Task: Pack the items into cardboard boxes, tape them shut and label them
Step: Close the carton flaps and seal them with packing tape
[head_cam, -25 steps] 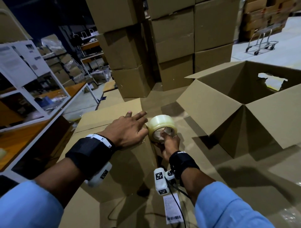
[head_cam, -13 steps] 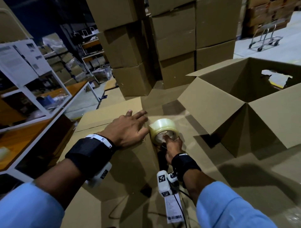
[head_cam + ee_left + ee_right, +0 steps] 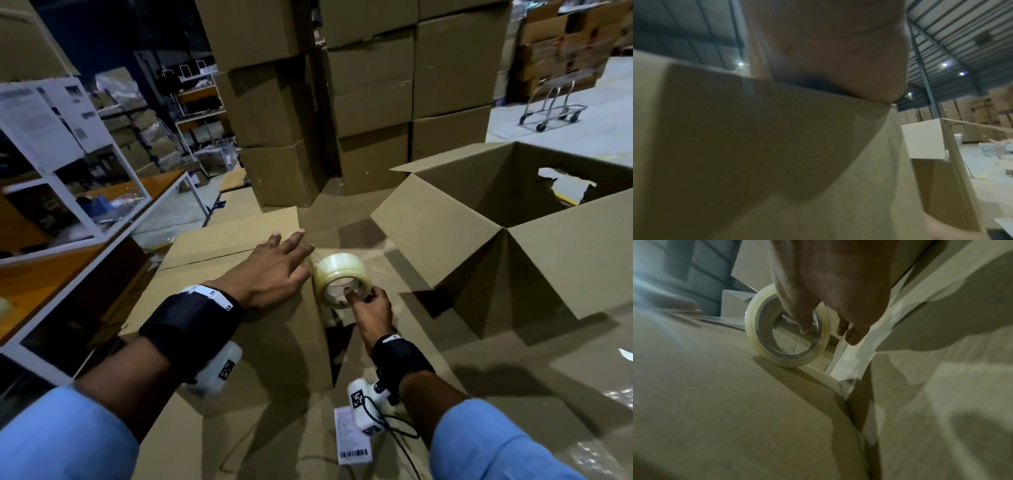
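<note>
Nearest the viewer, a shipping label [image 3: 353,434] lies on flattened cardboard just in front of the closed box [image 3: 219,329]. The left hand [image 3: 272,270] rests flat on the box's top near its right edge, fingers straight and spread. The right hand [image 3: 371,310] grips the roll of clear tape [image 3: 342,280], thumb hooked inside the core, the roll standing on edge against the box's right side. To the right of the closed box, an open box [image 3: 513,236] stands with flaps spread. Behind the closed box rise stacked cartons [image 3: 373,96]; to its left, a counter [image 3: 44,277].
</note>
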Demonstrator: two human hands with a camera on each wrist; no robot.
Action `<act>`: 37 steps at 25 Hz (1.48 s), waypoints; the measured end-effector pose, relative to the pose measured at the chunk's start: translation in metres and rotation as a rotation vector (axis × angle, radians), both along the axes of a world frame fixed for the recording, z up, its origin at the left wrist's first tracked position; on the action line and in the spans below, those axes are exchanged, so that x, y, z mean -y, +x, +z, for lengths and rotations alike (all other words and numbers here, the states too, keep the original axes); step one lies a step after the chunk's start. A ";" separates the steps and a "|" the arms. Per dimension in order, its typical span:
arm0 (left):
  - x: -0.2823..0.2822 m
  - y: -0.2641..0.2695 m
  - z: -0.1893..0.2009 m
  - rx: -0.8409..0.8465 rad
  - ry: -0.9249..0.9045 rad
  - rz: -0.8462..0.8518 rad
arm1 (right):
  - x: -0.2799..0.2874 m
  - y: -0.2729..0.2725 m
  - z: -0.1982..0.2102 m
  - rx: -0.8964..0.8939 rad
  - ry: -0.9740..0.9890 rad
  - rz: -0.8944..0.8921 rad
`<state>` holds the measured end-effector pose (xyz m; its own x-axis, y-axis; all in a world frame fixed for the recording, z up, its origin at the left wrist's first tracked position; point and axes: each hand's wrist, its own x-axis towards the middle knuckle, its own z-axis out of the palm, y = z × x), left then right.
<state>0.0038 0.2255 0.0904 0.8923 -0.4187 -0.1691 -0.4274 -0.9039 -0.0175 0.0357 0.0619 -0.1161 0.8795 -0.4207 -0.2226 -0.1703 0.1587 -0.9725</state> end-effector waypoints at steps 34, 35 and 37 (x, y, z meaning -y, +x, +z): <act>0.052 -0.051 -0.043 0.503 0.037 -0.207 | 0.297 -0.217 0.003 -0.295 -1.358 0.076; 0.063 -0.056 -0.044 0.505 0.025 -0.225 | 0.303 -0.218 0.001 -0.309 -1.367 0.085; 0.087 -0.069 -0.051 0.490 0.026 -0.279 | 0.315 -0.221 -0.004 -0.329 -1.388 0.096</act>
<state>-0.0651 0.1390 0.0392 0.7254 -0.6509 0.2239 -0.5863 -0.7547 -0.2945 -0.1858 -0.2535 -0.1196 0.9064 -0.4059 0.1171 -0.3702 -0.8966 -0.2429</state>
